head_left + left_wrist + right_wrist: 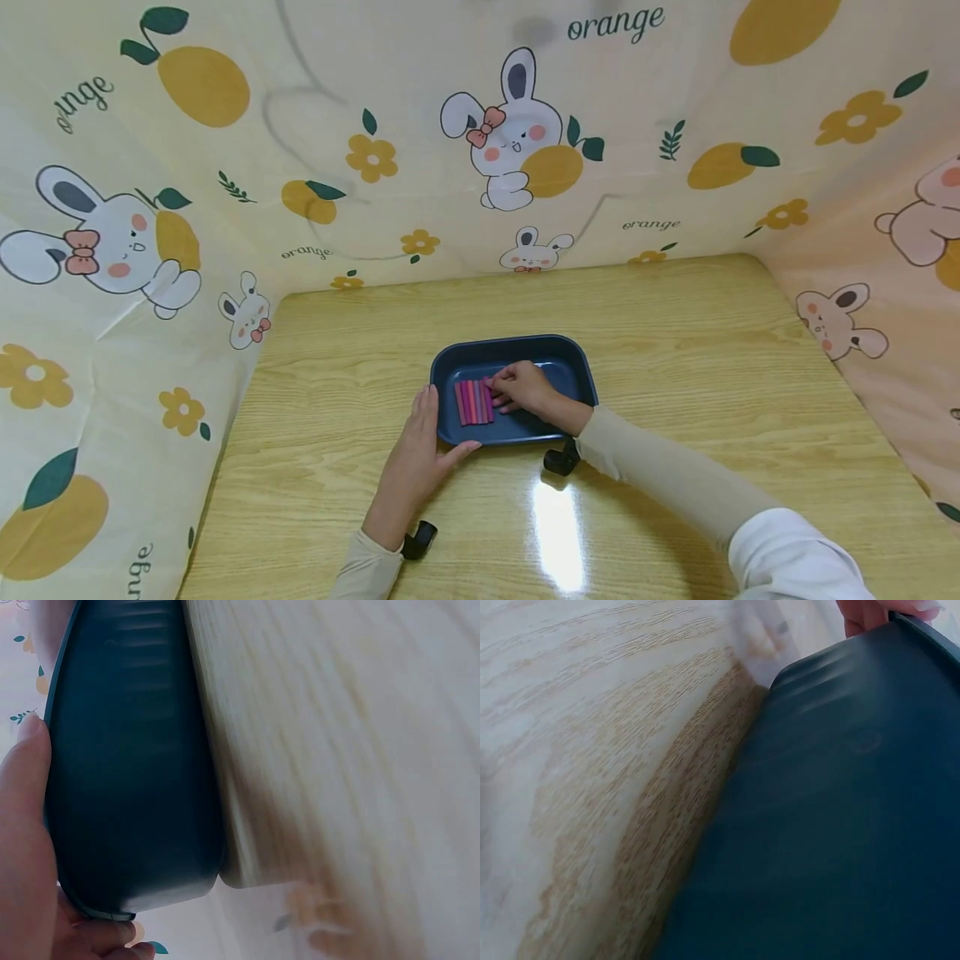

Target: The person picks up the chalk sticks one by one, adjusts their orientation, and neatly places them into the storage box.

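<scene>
A dark blue rectangular tray [566, 354] sits on the wooden table. Inside, at its left half, several slim pink, red and purple sticks [471, 402] lie side by side in a row. My left hand [415, 454] holds the tray's near left corner, fingers along the left side and thumb at the front rim. Over the tray, my right hand [527, 388] pinches a purple stick at the row's right end; its fingertips partly hide it. Both wrist views show mainly the tray's outer wall [135, 765], and the sticks are hidden there.
The wood-grain table [675, 350] surrounds the tray. Cloth printed with rabbits and oranges [420, 100] stands behind it and at both sides. Black wrist devices [420, 540] are worn at both sleeves. A bright reflection lies on the table in front.
</scene>
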Tool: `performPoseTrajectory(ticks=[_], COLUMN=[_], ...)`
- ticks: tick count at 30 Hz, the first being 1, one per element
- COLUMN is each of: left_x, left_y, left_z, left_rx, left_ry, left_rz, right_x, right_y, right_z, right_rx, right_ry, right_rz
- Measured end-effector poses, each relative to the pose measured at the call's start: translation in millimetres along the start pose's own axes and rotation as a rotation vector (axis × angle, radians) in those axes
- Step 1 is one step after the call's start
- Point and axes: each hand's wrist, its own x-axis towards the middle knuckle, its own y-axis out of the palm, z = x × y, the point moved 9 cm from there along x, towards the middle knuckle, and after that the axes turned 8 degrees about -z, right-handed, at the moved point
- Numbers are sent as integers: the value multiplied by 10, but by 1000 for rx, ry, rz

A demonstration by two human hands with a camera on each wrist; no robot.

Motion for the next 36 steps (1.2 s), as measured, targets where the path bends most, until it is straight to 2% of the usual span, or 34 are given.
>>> performPoseTrajectory(ticks=[14,26,30,36], left_x=[-15,-42,-34,3], left_y=[6,-31,-36,-26], left_z=[11,1,-17,-53], left_rx=[-12,-11,-12,11], left_ry=[-17,-12,-12,8], left_rz=[22,-6,-4,-3], right_x=[-32,-61,-67,-43], right_y=[-28,-42,-62,-125], right_z=[6,39,44,43], right_rx=[-12,-38,-19,65], right_ry=[-2,-15,-13,-20], right_rz=[-18,-30,-33,-49])
